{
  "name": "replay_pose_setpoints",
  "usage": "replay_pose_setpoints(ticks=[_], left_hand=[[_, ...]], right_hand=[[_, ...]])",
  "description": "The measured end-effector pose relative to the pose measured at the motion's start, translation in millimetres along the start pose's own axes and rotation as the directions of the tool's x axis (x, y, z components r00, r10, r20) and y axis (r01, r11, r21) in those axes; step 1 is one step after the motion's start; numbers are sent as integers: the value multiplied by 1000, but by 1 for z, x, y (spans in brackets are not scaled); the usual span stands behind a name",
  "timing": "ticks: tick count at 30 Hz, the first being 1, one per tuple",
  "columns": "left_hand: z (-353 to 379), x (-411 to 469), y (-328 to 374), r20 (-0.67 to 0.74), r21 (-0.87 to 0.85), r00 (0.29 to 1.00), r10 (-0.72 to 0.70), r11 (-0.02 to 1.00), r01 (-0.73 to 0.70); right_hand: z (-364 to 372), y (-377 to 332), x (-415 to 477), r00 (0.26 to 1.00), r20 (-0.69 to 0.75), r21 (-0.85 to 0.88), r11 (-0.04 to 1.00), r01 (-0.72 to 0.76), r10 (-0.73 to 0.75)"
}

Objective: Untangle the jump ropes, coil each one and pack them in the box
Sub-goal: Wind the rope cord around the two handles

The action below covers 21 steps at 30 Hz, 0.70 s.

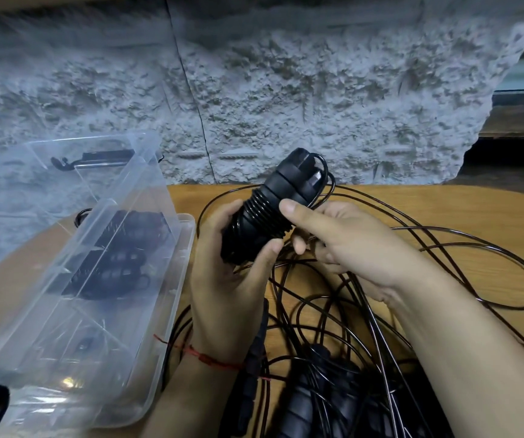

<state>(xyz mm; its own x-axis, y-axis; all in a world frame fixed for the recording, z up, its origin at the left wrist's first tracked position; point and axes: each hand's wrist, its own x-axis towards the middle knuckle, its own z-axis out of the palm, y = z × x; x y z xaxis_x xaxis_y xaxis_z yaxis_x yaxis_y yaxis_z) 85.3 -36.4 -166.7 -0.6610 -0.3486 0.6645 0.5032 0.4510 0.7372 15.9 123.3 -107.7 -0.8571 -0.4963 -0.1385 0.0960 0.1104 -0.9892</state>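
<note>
Jump rope (273,210), its cord partly wound around its black handles, held up in both hands above a tangle.

The left hand (225,279) grips the handles from below, fingers curled round them. The right hand (339,241) closes on the bundle from the other side, thumb pressed on the wound turns and fingers curled underneath. Below and to the right of the right hand, loose cord (444,235) loops across the table (462,203), crossing itself and running toward more handles (311,403) between the wrists. Just left of the left hand stands the clear box (172,298), with wound ropes (121,254) already inside. Likely risks: if the thumb lifts, the tight turns may spring loose. Pulling in more cord could tighten a crossed loop into a knot, or snag the other handles and drag them along.
</note>
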Motion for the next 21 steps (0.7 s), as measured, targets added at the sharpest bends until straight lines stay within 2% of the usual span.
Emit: replay_pose_setpoints(ticks=[3,4,5,6,8,9,10,12,14,16,18,21], left_hand=[[-1,0,2,86,-259,977,-195,943,211],[-3,2,2,124,-384,950,-287,869,312],[-4,7,3,188,-505,897,-400,744,437],[-6,12,5,289,-581,814,-504,584,568],[-10,20,9,526,-545,603,-600,307,780],[-12,22,12,627,-470,500,-597,222,854],[-14,21,12,700,-407,429,-571,175,896],[-19,18,11,775,-360,360,-519,104,927],[-23,17,8,811,-381,356,-464,42,923],[-24,18,7,803,-437,413,-430,46,898],[-22,17,5,757,-489,490,-431,124,864],[-17,17,6,621,-536,632,-464,337,774]], right_hand=[[0,-1,0,997,-75,15,1000,25,-24],[0,-1,0,996,-88,28,999,37,-34],[0,-1,1,995,-95,40,998,45,-41],[1,-2,1,994,-96,45,998,54,-49],[2,-4,-2,996,-66,39,997,65,-62],[2,-5,-3,997,-34,35,997,69,-67],[2,-5,-4,998,5,27,997,70,-70],[4,-6,-7,995,70,21,997,73,-75],[5,-7,-9,991,91,18,995,97,-98],[3,-10,-11,989,83,50,992,117,-121],[-1,-13,-11,986,74,53,988,143,-147],[-6,-14,-9,982,18,-31,982,187,-187]])
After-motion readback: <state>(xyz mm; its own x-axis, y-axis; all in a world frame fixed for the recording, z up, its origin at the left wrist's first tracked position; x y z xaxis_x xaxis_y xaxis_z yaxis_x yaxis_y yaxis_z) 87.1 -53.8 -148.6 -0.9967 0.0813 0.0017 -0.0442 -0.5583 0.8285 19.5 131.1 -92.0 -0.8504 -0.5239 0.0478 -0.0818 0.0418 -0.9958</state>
